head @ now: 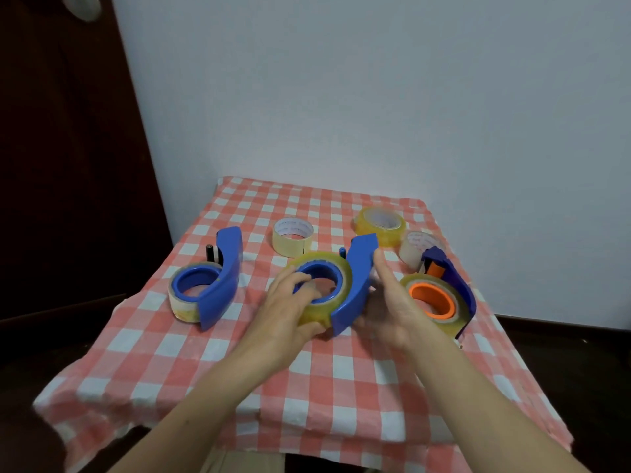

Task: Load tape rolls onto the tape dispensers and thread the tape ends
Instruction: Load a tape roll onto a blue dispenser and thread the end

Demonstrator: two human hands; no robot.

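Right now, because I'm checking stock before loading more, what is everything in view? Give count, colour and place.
dispensers: three, blue, in a row on the table: left dispenser, middle dispenser, right dispenser (orange hub).
loaded rolls: three, clear-yellowish, one on each dispenser: left roll, middle roll, right roll.
loose rolls: three, behind the dispensers: pale centre roll, yellow roll, pale roll just behind the right dispenser.
tablecloth: one, red and white check, covering the table.
wall: one, pale, behind the table.
left grip: one, fingers curled into the middle roll's hub.
right grip: one, fingers straight, at the middle dispenser's right side.
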